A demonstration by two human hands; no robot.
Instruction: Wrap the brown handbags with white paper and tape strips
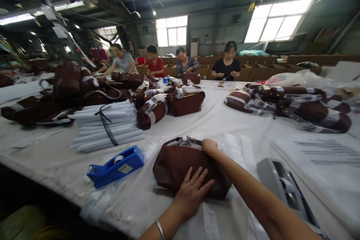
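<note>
A dark brown leather bag (180, 165) lies on the white-covered table (219, 120) right in front of me. My left hand (194, 189) rests flat on the bag's near side, fingers spread apart. My right hand (209, 146) reaches over the bag and is closed at its top edge, where paper-wrapped handles (182, 141) show; what the fingers pinch is hidden. A bangle sits on my left wrist.
A blue tape dispenser (116, 165) lies left of the bag, a grey one (284, 185) to the right. A tied stack of white paper strips (108, 127) and piles of brown bags (171, 103) (295, 107) fill the table. Several people sit at the far end.
</note>
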